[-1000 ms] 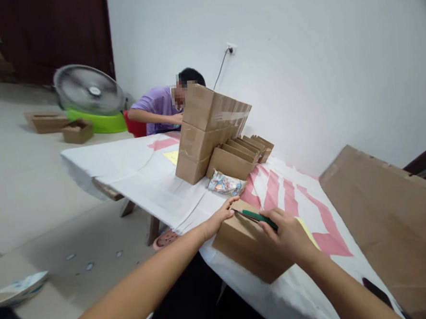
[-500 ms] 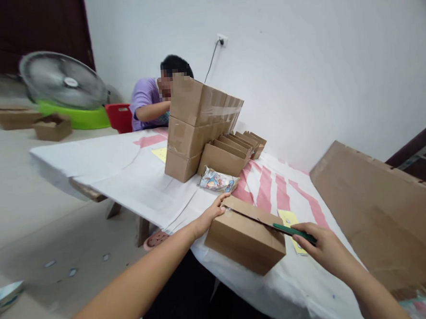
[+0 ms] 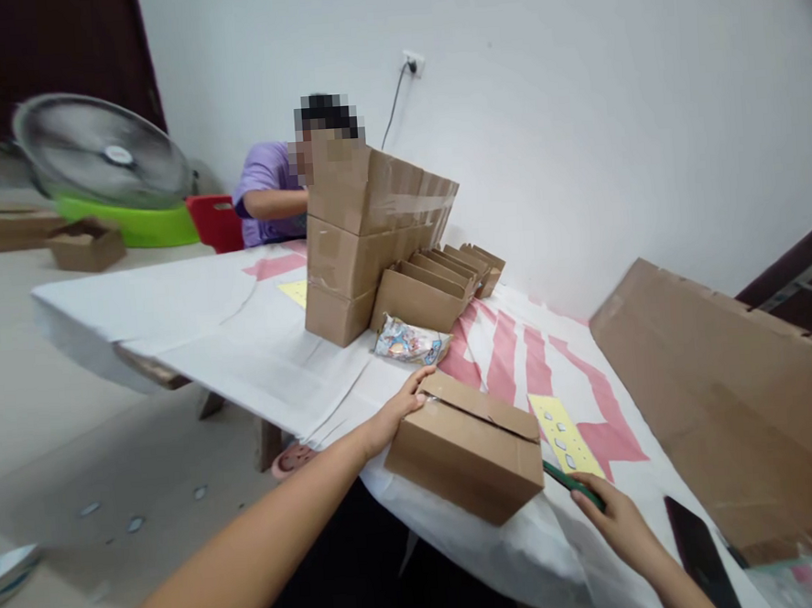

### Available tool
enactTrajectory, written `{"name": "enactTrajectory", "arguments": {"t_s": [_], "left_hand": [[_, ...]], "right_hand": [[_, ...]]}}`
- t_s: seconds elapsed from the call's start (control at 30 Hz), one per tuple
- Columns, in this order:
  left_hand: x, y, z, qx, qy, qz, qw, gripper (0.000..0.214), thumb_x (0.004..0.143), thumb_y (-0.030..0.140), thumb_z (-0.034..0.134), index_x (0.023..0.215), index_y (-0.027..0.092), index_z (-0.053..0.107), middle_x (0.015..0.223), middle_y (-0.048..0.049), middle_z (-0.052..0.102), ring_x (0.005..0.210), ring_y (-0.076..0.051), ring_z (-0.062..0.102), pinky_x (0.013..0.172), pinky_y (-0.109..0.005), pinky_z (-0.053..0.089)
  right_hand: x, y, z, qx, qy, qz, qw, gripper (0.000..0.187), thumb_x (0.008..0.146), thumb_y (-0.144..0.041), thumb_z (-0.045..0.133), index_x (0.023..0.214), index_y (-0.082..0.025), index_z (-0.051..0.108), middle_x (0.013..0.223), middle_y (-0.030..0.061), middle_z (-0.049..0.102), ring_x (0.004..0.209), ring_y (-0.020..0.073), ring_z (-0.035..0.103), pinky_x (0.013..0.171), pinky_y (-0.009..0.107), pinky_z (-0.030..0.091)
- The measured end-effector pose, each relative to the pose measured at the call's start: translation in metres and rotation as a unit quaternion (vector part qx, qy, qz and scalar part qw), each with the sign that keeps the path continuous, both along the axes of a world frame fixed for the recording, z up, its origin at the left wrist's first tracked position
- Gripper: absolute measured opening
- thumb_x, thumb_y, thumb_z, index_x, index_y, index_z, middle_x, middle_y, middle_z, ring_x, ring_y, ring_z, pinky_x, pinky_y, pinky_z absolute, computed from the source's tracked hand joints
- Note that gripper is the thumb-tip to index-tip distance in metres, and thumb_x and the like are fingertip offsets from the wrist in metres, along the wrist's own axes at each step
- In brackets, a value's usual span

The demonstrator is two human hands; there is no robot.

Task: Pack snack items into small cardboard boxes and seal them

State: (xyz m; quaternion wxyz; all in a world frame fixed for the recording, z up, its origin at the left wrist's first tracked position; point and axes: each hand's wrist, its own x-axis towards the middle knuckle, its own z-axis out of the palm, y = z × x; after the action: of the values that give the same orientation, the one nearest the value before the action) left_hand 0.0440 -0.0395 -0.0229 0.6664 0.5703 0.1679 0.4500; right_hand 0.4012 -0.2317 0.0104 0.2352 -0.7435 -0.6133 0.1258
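A closed cardboard box (image 3: pixel 467 461) stands on the table in front of me, a narrow gap showing between its top flaps. My left hand (image 3: pixel 407 409) grips its left end, thumb on top near the gap. In my right hand (image 3: pixel 615 511) is a slim green box cutter (image 3: pixel 572 485), held by its handle low beside the box's right end. The box hides part of its tip. Just beyond the box lies a printed plastic packet (image 3: pixel 412 342), and right of it a yellow sheet (image 3: pixel 566 436) with small drawings.
Taped cartons (image 3: pixel 338 262) are stacked across the table, with a row of open boxes (image 3: pixel 419 296) beside them. Behind sits a person in purple (image 3: pixel 264 180). A large cardboard panel (image 3: pixel 721 395) leans at the right, near a dark phone (image 3: pixel 700 552). A fan (image 3: pixel 104 157) stands on the floor.
My right hand has drawn the box cutter away from the flap gap, down and right past the box's end. My left hand stays on the box. The phone has come into view.
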Motion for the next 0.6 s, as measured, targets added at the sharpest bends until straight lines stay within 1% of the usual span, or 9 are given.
{"name": "enactTrajectory", "arguments": {"t_s": [0.07,0.1,0.2,0.27,0.37,0.43,0.47,0.57,0.6], "left_hand": [[0.001,0.001,-0.001,-0.001,-0.008,0.001,1.000,0.072,0.072,0.050,0.058,0.135,0.021,0.037,0.141,-0.0077,0.042,0.124,-0.034,0.039,0.100,-0.041,0.032],[0.001,0.001,0.000,-0.001,-0.008,0.000,1.000,0.073,0.071,0.050,0.058,0.135,0.022,0.037,0.140,-0.0076,0.042,0.124,-0.034,0.040,0.101,-0.041,0.031],[-0.001,-0.002,0.004,-0.005,0.004,-0.006,1.000,0.075,0.070,0.052,0.058,0.136,0.023,0.036,0.138,-0.0070,0.044,0.122,-0.034,0.041,0.101,-0.042,0.030],[-0.003,-0.006,0.009,-0.005,0.015,-0.008,1.000,0.073,0.073,0.051,0.056,0.137,0.023,0.034,0.138,-0.0064,0.043,0.122,-0.033,0.040,0.102,-0.042,0.029],[-0.006,-0.012,0.017,-0.007,0.022,-0.014,1.000,0.068,0.076,0.048,0.053,0.137,0.024,0.033,0.139,-0.0056,0.042,0.124,-0.032,0.039,0.103,-0.042,0.028],[-0.007,-0.015,0.020,-0.009,0.018,-0.017,1.000,0.069,0.077,0.047,0.053,0.138,0.024,0.032,0.139,-0.0059,0.043,0.124,-0.032,0.039,0.103,-0.042,0.029],[-0.007,-0.015,0.020,-0.007,0.018,-0.017,1.000,0.069,0.077,0.047,0.053,0.138,0.023,0.032,0.139,-0.0062,0.042,0.124,-0.032,0.039,0.103,-0.043,0.028],[-0.007,-0.015,0.020,0.015,0.025,-0.005,1.000,0.065,0.080,0.046,0.050,0.138,0.022,0.033,0.142,-0.0072,0.040,0.129,-0.032,0.035,0.108,-0.044,0.024],[-0.007,-0.014,0.019,0.028,0.025,0.003,0.999,0.062,0.082,0.046,0.048,0.137,0.021,0.034,0.144,-0.0074,0.038,0.132,-0.031,0.032,0.110,-0.044,0.021]], "right_hand": [[-0.002,0.009,-0.020,0.012,-0.028,0.025,0.999,0.042,0.077,-0.045,0.055,0.108,-0.019,0.065,0.111,0.0112,0.067,0.106,0.0286,0.061,0.092,0.043,0.048],[-0.003,0.015,-0.028,0.005,-0.038,0.039,0.998,0.043,0.077,-0.043,0.054,0.111,-0.018,0.064,0.112,0.0118,0.066,0.107,0.0283,0.061,0.094,0.043,0.047],[-0.003,0.034,-0.032,-0.010,-0.059,0.074,0.995,0.044,0.077,-0.038,0.054,0.115,-0.017,0.061,0.113,0.0126,0.065,0.104,0.0276,0.061,0.093,0.045,0.047],[-0.006,0.051,-0.016,0.036,-0.076,0.061,0.995,0.039,0.079,-0.037,0.051,0.111,-0.017,0.062,0.111,0.0129,0.064,0.106,0.0285,0.059,0.094,0.048,0.046],[-0.033,0.075,0.025,0.171,-0.088,0.036,0.981,0.033,0.087,-0.037,0.043,0.107,-0.018,0.061,0.107,0.0117,0.063,0.106,0.0272,0.057,0.092,0.050,0.046],[-0.068,0.087,0.053,0.241,-0.085,0.090,0.963,0.028,0.090,-0.035,0.043,0.107,-0.020,0.060,0.106,0.0104,0.062,0.104,0.0246,0.056,0.090,0.046,0.047],[-0.089,0.091,0.065,0.257,-0.091,0.139,0.952,0.025,0.091,-0.032,0.044,0.106,-0.021,0.060,0.105,0.0099,0.062,0.103,0.0239,0.056,0.090,0.044,0.047],[-0.151,0.102,0.086,0.228,-0.153,0.295,0.915,0.024,0.092,-0.022,0.044,0.110,-0.022,0.060,0.114,0.0108,0.058,0.107,0.0225,0.052,0.091,0.040,0.047],[-0.168,0.106,0.088,0.217,-0.184,0.325,0.902,0.025,0.092,-0.020,0.043,0.109,-0.024,0.061,0.117,0.0103,0.057,0.110,0.0229,0.050,0.092,0.041,0.046]]}}
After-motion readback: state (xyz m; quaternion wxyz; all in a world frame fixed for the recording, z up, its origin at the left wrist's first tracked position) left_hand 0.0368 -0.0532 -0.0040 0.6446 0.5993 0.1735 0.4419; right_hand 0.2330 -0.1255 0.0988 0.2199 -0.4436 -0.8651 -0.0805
